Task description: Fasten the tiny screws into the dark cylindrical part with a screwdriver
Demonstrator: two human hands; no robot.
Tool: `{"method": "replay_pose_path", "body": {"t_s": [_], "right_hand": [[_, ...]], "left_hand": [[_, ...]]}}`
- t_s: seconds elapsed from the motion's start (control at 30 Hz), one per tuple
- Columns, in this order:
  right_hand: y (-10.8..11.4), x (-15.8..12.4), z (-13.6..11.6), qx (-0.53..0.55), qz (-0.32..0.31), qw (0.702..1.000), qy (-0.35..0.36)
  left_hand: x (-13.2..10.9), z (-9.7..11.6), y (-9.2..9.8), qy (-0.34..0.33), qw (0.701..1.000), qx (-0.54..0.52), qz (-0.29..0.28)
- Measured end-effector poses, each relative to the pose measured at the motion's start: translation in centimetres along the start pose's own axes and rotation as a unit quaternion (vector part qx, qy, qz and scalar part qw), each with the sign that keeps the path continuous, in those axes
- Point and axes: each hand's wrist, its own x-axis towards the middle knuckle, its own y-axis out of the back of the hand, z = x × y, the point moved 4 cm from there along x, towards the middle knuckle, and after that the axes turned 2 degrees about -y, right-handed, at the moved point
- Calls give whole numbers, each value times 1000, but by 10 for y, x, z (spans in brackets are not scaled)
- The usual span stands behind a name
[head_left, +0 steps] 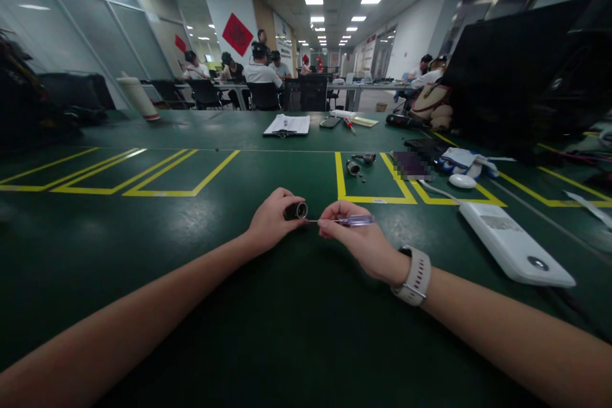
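Observation:
Between the thumb and fingers of my left hand (271,222) is a short black cylinder (292,211), its round open end with a metal rim turned toward the right. My right hand (356,236) is closed on a small screwdriver (357,220) with a clear purplish handle. The thin shaft points left, and its tip reaches my left thumb just below the cylinder; I cannot tell whether it touches the part. Beyond my right hand, inside a yellow-taped box, lie two dark cylindrical parts with metal ends (353,167) (369,158) and several tiny pieces (362,179).
A white power bank-like device (516,243) with a cable, a white mouse-shaped object (462,182) and gloves (466,160) lie to the right. Farther back are a clipboard with paper (287,125), a phone (329,122) and a red screwdriver (350,125). People sit at distant tables.

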Motion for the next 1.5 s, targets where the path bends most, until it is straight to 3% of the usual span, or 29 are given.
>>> {"method": "replay_pose_path", "body": {"t_s": [0.17, 0.33, 0.5, 0.8, 0.93, 1.03, 1.1, 1.23, 1.37, 1.5], "right_hand": [[-5, 14, 16, 62, -17, 998, 13], [-4, 9, 13, 76, -40, 996, 24], [-6, 4, 13, 39, -47, 997, 36], [-12, -3, 0, -119, -28, 990, 73], [-17, -9, -8, -264, -8, 950, 166], [-21, -12, -13, -300, -10, 931, 209], [-20, -11, -15, -274, -11, 943, 191], [-10, -3, -8, -99, 0, 992, 76], [-3, 5, 7, -4, -11, 999, 38], [-2, 5, 11, 17, -10, 999, 36]], "left_hand": [[2, 0, 1, -23, 997, 69, 18], [1, -6, -5, 32, 999, 8, -19], [-1, -4, -5, 21, 999, 22, -38], [-6, 5, -4, -62, 997, 33, -32], [-7, 8, -4, -93, 995, 36, -26], [-7, 11, -3, -100, 994, 38, -26], [-8, 12, -3, -105, 993, 38, -29], [-9, 15, -3, -112, 993, 26, -33], [-9, 14, -2, -116, 993, 1, -31], [-8, 11, -2, -102, 995, -5, -20]]}}
